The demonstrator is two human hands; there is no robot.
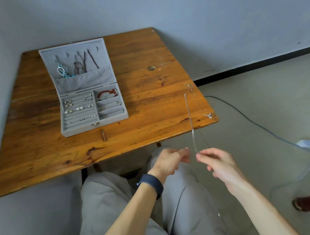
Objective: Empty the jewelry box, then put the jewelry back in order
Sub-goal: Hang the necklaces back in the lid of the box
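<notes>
Below the table edge [134,142], right hand [218,161] in pinch on chain [190,120]; jewelry box [92,128], second necklace [209,115] beyond.

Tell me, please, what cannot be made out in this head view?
Head view, all:
- Whether the left hand holds anything: fingertips blurred.
- The chain pinched by the right hand: too fine to trace below the fingers.
- Lower ends of the necklaces in the jewelry box: hidden by the lid pocket.
</notes>
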